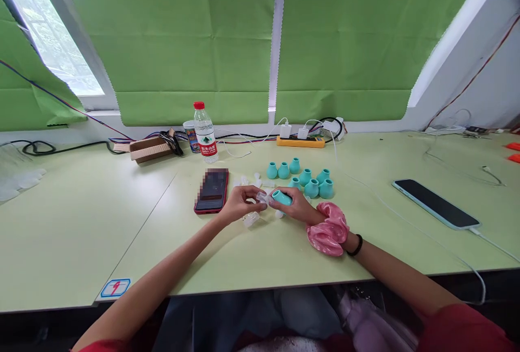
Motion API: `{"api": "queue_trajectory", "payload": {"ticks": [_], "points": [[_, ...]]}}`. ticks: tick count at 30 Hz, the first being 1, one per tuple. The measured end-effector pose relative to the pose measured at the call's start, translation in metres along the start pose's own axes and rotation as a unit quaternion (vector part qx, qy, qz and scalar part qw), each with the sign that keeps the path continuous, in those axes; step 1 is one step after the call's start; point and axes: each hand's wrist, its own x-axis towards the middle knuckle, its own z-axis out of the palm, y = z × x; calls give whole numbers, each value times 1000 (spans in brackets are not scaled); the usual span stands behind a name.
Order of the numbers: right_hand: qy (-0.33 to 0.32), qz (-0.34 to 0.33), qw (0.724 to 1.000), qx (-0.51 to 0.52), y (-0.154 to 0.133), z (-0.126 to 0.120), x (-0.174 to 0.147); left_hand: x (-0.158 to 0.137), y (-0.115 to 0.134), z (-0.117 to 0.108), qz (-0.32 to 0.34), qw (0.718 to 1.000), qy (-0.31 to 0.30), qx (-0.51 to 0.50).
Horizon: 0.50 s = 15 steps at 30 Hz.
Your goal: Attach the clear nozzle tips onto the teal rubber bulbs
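Low over the table, my left hand (pixel 240 204) pinches a clear plastic piece (pixel 262 197) between thumb and fingers. My right hand (pixel 298 206) is closed around a teal bulb (pixel 281 197), a small rounded thing with a short neck and open mouth. The clear piece and the bulb are close together between my hands; whether they touch is hard to tell. Another clear plastic piece (pixel 251 219) lies on the table below my left fingers. More clear pieces (pixel 257 181) are just behind my hands. Several matching teal bulbs (pixel 311 188) stand upright behind my right hand.
Left of my hands lies a red-cased phone (pixel 212 191). A water bottle (pixel 206 134), a cup (pixel 190 136) and an open cardboard box (pixel 150 149) stand farther back. A yellow power strip (pixel 300 141) is by the wall. At right, a charging phone (pixel 436 204) trails a cable.
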Motion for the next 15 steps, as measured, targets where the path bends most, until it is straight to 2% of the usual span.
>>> {"api": "queue_trajectory", "payload": {"ticks": [5,9,15], "points": [[41,-38,989,-135,-2,2,-3,-1,4,-3,-3,999,40,-29],[45,-56,975,-210,-5,2,-5,-1,7,-3,-14,999,12,-49],[38,-86,960,-264,-8,4,-5,0,6,-2,-25,998,-16,-54]]}}
